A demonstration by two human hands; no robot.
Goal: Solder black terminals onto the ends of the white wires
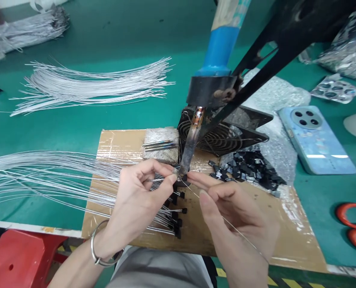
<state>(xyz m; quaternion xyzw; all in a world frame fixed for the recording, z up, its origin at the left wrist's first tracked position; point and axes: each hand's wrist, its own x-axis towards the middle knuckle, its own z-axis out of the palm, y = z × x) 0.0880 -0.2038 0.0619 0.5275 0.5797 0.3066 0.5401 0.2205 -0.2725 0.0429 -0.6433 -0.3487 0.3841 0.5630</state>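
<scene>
A soldering iron with a blue handle hangs tip down from a black stand. My left hand is closed in a pinch on a thin white wire just left of the tip; the wire's end is hidden by my fingers. From the tip, a thin strand of solder wire runs back through my right hand, whose thumb and fingers are closed on it. My right fingertips are close beside the tip. Under and beside my left hand lie white wires with small black ends.
A black fan stands behind the iron, near a pile of black pieces. Cardboard lies underneath. Farther out are another wire bundle, a blue phone, red-handled scissors and bubble wrap.
</scene>
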